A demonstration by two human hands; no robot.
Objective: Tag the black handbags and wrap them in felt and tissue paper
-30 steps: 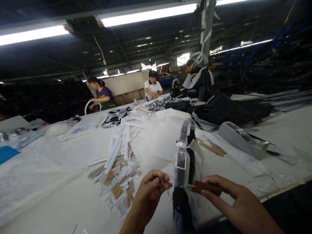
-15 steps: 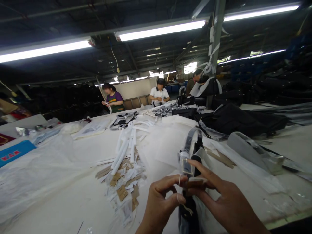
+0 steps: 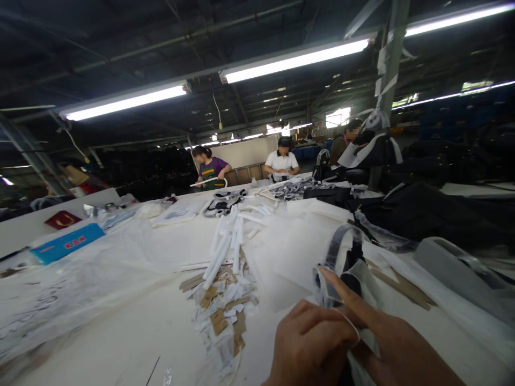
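Note:
Fingers of my left hand (image 3: 309, 338) are curled shut on a thin white string (image 3: 354, 331), which loops out past the fingertips. My right hand (image 3: 386, 335) is close against it, its index finger stretched forward over a clear-wrapped strap (image 3: 336, 246). The small brown and white tag seen in the right fingers half a second earlier is now hidden behind my hands. Under and beyond the hands lies a black item (image 3: 351, 281) with clear plastic about it, mostly covered.
White tubes (image 3: 225, 252) and a scatter of brown and white paper tags (image 3: 219, 321) lie left of my hands. A blue box (image 3: 68, 244) sits farther left. Black bags (image 3: 438, 209) and plastic film (image 3: 454, 262) are on the right. Several people work across the table.
My left hand has come across to the right, over the right fingers, drawing the string with it. The view has swung left. A co-worker in purple has lowered a white tube.

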